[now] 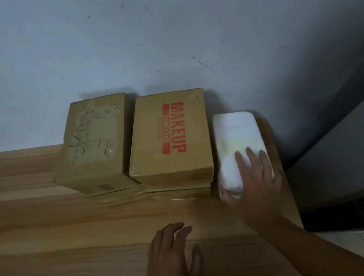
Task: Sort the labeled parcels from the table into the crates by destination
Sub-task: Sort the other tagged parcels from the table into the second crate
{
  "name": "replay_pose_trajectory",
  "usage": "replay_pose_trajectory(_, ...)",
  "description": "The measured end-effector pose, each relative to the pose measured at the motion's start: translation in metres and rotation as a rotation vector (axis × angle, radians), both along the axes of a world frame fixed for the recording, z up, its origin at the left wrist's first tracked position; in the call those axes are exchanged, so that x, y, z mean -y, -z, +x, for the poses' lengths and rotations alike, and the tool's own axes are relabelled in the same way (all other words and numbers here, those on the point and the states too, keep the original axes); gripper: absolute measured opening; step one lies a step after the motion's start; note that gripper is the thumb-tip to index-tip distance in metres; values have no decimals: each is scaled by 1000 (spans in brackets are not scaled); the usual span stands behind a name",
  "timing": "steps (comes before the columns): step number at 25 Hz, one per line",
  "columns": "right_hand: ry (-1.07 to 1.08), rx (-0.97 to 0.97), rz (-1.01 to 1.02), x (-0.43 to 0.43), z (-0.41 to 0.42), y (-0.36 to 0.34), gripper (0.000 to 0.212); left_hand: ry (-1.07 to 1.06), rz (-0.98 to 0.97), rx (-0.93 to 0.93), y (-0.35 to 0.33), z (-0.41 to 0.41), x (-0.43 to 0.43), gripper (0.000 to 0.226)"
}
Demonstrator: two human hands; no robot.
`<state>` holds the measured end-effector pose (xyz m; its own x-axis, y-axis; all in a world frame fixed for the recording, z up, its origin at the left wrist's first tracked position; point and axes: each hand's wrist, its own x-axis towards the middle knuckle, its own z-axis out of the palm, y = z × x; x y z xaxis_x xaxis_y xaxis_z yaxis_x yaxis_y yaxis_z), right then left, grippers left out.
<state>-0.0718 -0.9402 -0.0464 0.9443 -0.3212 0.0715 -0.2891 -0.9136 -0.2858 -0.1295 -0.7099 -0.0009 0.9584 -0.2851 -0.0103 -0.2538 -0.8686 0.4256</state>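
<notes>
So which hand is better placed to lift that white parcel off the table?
Right. The right hand lies on the white parcel, fingers across its top, thumb hooked at its near end. The left hand hovers open above the table, touching no parcel.

Brown box (168, 137), red lettering; white parcel (236, 138); wood-grain table (47, 232)

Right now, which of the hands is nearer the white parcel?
Right. The right hand grips the near end of the white parcel; the left hand is over the table, apart from it.
</notes>
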Motion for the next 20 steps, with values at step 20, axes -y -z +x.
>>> replay_pose_trajectory(20, 781, 373, 1945, 92, -157, -120, 29, -200, -852, -677, -47, -43, 129, 62)
